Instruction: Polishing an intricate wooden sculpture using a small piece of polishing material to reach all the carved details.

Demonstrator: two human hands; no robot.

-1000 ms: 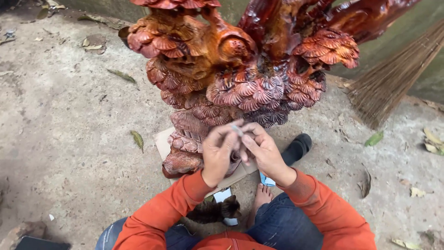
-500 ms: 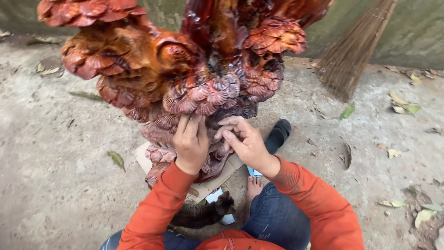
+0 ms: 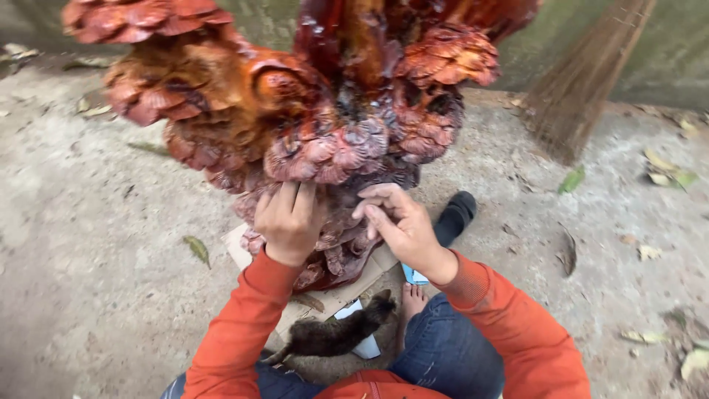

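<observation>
A dry leaf (image 3: 197,250) lies on the concrete ground (image 3: 81,295) at the far left. Next comes the glossy red wood carving (image 3: 295,118) with scalloped, mushroom-like clusters, standing on a piece of cardboard (image 3: 336,295) right before the person. The left hand (image 3: 289,218) presses against the carving's lower clusters, fingers curled onto the wood (whether it truly grips I cannot tell). Below, a small dark kitten (image 3: 332,334) lies between the person's legs. The right hand (image 3: 399,222) rests at the carving's lower right edge, fingers drawn together against the surface. Beyond it sit a black shoe (image 3: 454,214) and, farther right, a straw broom (image 3: 576,89) leaning by the wall.
</observation>
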